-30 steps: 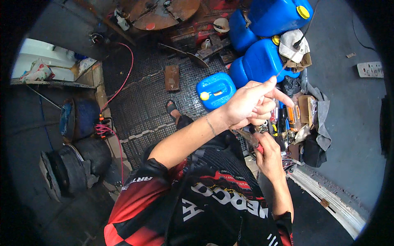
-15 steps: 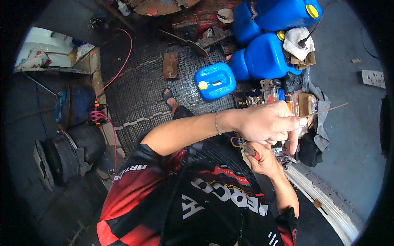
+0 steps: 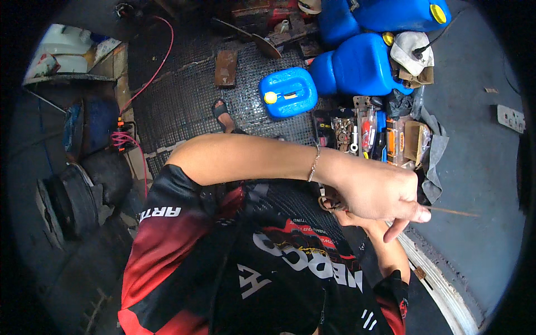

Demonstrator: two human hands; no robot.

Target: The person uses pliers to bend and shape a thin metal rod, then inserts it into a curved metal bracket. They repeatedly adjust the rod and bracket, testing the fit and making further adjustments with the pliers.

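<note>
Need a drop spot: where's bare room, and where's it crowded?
Bare: the black mesh mat between the pink hose and brown block; also the grey surface between the grey cloth and white power strip, though I can't tell if it's level. Crowded: small parts and tools between the large blue jerrycans and left hand.

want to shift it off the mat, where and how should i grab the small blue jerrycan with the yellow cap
Probably best by the moulded handle along the middle of the top of the blue jerrycan, coming straight down. It stands upright on the mat, handle up, nothing over it. The yellow cap sits toward the left end, so grip right of that.
</note>
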